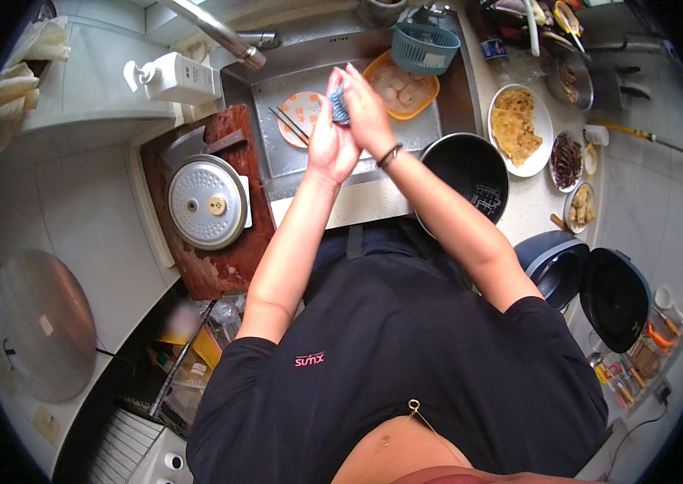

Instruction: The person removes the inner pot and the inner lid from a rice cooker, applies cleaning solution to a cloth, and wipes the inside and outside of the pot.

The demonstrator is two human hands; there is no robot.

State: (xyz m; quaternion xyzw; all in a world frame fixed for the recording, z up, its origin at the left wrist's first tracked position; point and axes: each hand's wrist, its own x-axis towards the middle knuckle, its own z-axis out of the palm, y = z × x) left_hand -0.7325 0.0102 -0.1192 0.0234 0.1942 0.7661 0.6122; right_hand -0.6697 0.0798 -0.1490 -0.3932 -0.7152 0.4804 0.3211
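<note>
Over the steel sink [347,163], my left hand [335,145] and my right hand [369,112] press together around a crumpled blue cloth [339,106]. Only a part of the cloth shows between the palms. Below and left of the hands, a white and orange patterned plate [291,107] lies in the sink with dark chopsticks [290,126] across it. A yellow basket [433,103] with pale round pieces in it sits in the sink beyond my right hand. Partly above it is a teal plastic strainer [423,51].
A black inner pot [456,157] stands at the sink's front right edge, under my right forearm. Leftward, a wooden cutting board [208,272] bears a cleaver [184,148] and a perforated metal lid [202,184]. The faucet [220,33] reaches over the sink. A plate of flatbread [517,127] is at right.
</note>
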